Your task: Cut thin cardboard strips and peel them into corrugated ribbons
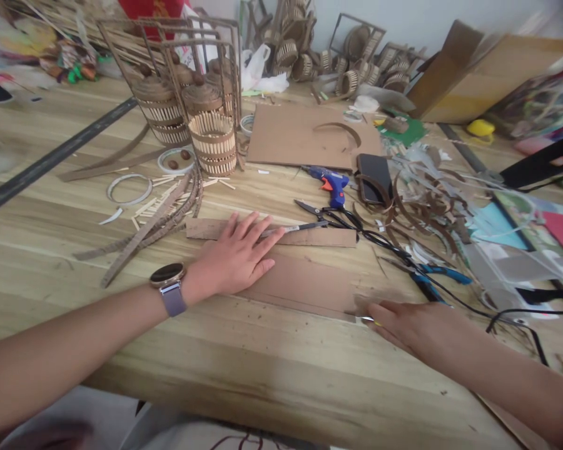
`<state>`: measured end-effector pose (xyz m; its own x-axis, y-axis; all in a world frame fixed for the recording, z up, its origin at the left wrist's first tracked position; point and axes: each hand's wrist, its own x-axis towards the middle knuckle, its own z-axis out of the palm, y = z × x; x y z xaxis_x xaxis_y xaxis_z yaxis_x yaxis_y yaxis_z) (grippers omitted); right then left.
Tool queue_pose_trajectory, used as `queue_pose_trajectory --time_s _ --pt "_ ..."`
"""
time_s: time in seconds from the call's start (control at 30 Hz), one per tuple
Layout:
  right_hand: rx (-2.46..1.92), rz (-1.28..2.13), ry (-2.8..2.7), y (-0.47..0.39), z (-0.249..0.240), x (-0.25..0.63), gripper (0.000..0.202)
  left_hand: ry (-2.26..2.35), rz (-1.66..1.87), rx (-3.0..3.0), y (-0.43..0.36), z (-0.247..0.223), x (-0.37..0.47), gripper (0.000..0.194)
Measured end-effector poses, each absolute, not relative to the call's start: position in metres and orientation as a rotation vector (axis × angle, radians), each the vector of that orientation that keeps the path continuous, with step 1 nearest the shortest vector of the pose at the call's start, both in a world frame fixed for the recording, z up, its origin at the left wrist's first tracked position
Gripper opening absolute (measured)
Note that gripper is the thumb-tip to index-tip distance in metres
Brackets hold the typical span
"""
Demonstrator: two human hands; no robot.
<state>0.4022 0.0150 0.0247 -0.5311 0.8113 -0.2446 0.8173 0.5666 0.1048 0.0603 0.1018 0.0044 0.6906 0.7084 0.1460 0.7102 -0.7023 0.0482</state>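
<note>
My left hand (237, 256) lies spread and flat over a piece of brown cardboard (304, 284), its fingertips reaching a narrow cardboard strip (319, 236) and a pen (300, 227) on it. At the cardboard's near right corner, my right hand (403, 322) is closed round a utility knife (365, 319). The knife's metal end and a bit of yellow show; the rest is hidden in the fingers. Its blade touches or nearly touches the cardboard's near edge, where a line runs along the sheet.
Behind are scissors (316, 211), a blue glue gun (331, 183), a phone (374, 179) and a large cardboard sheet (295, 134). Blue-handled pliers (434, 278) and a black cable lie at right among scraps. Stick-and-cardboard lanterns (213, 144), tape rolls (129, 189) and curved strips (145, 240) are at left.
</note>
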Motion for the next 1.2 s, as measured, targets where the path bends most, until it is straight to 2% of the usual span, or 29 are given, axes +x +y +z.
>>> queue_pose_trajectory --time_s 0.2,0.6,1.2 --pt "1.220 -0.131 2.586 0.020 0.040 0.395 0.020 -1.196 -0.286 -2.867 0.102 0.001 0.060 0.057" --pt "1.277 -0.100 2.527 0.013 0.029 0.407 0.020 -1.184 -0.365 -2.848 0.103 -0.007 0.059 0.057" --pt "1.272 -0.087 2.495 0.011 0.042 0.406 0.019 -1.188 -0.359 -2.857 0.103 -0.005 0.060 0.058"
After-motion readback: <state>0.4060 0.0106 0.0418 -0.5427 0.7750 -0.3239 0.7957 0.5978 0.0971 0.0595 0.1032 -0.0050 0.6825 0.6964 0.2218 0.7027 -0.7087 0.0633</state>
